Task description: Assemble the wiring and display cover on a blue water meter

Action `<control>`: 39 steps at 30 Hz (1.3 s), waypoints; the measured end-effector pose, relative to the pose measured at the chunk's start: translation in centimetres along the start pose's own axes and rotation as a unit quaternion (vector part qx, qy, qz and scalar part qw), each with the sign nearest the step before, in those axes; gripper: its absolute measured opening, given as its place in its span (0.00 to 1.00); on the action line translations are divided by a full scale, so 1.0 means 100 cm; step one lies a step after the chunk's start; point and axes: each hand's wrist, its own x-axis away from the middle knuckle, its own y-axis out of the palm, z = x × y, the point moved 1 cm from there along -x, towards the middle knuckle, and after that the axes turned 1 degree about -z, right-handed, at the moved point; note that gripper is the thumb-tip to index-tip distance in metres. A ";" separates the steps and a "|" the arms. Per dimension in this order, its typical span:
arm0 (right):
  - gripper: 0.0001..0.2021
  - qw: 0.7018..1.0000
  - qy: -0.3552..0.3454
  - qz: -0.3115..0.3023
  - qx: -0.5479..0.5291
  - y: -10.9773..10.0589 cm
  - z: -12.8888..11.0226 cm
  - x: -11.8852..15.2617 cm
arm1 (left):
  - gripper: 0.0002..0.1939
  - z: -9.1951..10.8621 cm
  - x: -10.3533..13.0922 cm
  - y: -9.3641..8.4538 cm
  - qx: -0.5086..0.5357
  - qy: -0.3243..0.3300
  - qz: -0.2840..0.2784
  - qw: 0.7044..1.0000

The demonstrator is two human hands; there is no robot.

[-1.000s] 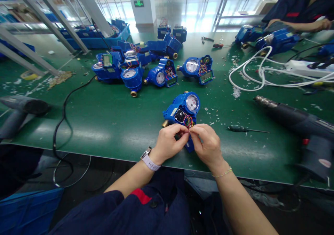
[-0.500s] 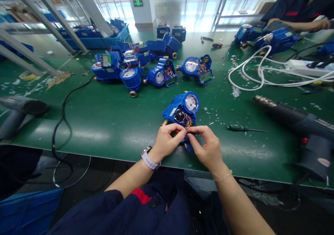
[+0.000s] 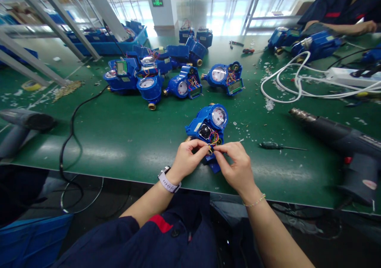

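Note:
A blue water meter (image 3: 198, 121) with a round dial lies on the green bench in front of me, its housing open. Inside show a black round part (image 3: 204, 131) and a bundle of coloured wires (image 3: 214, 137). My left hand (image 3: 190, 159) pinches at the near end of the wires, thumb and forefinger together by a small yellowish piece (image 3: 210, 149). Facing it, my right hand (image 3: 236, 164) is also closed in a pinch, fingertips almost touching the left ones. What exactly each pinch holds is too small to make out.
A screwdriver (image 3: 272, 145) and a heat gun (image 3: 330, 135) lie to the right, another heat gun (image 3: 26, 121) at left. Several blue meters (image 3: 149, 88) stand behind. A white cable (image 3: 279, 95) loops near a power strip (image 3: 351, 77). A co-worker's arm (image 3: 351, 27) reaches in at back right.
My left fingertips have drawn back slightly to the left, so a small yellowish piece now shows between the hands. The right hand and the meter have hardly moved.

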 end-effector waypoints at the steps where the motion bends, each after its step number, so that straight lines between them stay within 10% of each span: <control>1: 0.03 1.000 0.005 -0.009 0.002 0.001 -0.001 -0.001 | 0.11 0.001 0.000 0.000 0.003 0.003 -0.012 1.000; 19: 0.05 0.969 0.196 0.002 -0.153 0.008 -0.001 0.000 | 0.09 0.010 0.004 0.000 -0.132 0.063 -0.015 0.989; 39: 0.09 0.968 0.213 0.007 -0.130 0.004 -0.004 -0.004 | 0.09 0.010 0.005 0.005 -0.100 0.081 -0.013 0.992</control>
